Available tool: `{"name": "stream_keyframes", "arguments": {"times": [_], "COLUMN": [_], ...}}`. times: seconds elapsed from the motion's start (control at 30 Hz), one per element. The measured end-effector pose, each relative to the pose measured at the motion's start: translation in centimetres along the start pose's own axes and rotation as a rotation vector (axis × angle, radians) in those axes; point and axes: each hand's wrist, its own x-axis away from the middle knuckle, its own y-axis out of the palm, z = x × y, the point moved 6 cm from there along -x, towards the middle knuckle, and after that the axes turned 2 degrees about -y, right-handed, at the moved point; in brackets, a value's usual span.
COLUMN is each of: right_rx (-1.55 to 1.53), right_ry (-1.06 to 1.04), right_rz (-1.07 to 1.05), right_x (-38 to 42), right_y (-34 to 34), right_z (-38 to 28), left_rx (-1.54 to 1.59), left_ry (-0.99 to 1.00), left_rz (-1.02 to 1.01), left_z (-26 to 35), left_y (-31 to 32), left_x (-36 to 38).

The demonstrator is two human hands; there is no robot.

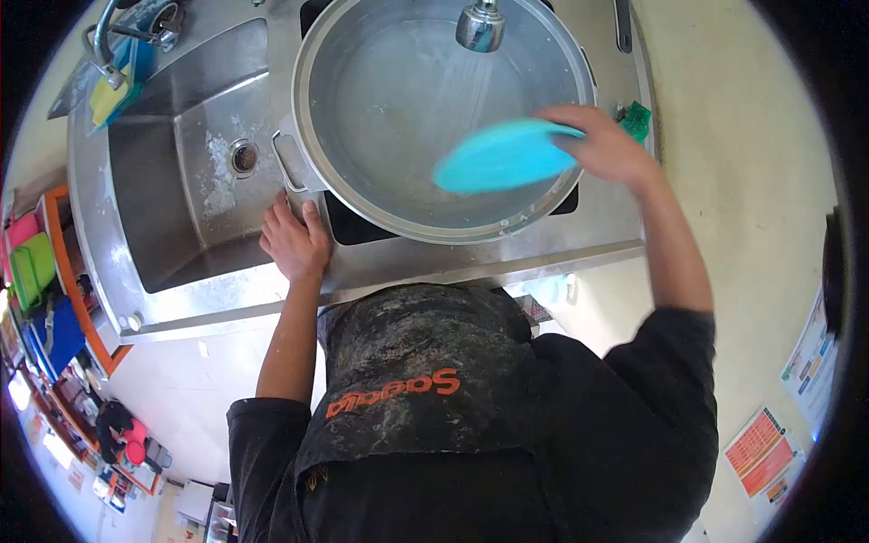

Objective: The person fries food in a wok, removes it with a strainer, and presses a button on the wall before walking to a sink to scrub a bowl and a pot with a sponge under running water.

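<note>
A large round metal pot (389,109) sits over the right part of the steel sink unit. Water sprays into it from a chrome faucet head (481,27). My right hand (602,145) grips the edge of a turquoise disc-like object (507,158), blurred by motion, above the pot's right side. My left hand (297,239) rests on the steel counter, just below the pot's side handle (288,163), fingers pointing up toward it, with nothing visible in them. Cloudy liquid or wet residue shows inside the pot.
To the left is a sink basin (181,217) with white residue around its drain (243,158). A yellow sponge (107,100) and another faucet (104,50) are at the upper left. A green scrubber (635,121) lies right of the pot. A person (113,430) is in the background.
</note>
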Motion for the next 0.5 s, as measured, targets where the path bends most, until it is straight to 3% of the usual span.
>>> {"name": "stream_keyframes", "arguments": {"times": [0.13, 0.43, 0.5], "right_rx": [-0.089, 0.123, 0.088], "right_ry": [0.031, -0.083, -0.153], "right_rz": [-0.097, -0.245, -0.175], "right_x": [4.8, 3.4, 3.5], "right_y": [-1.9, 0.9, 0.2], "right_z": [-2.8, -3.1, -3.8], "left_rx": [-0.011, -0.001, -0.003], "left_ry": [0.002, -0.003, 0.011], "left_rz": [-0.004, 0.019, 0.038], "left_z": [-0.2, -0.1, 0.1], "left_y": [0.1, -0.1, -0.3], "left_x": [0.2, 0.2, 0.2]}}
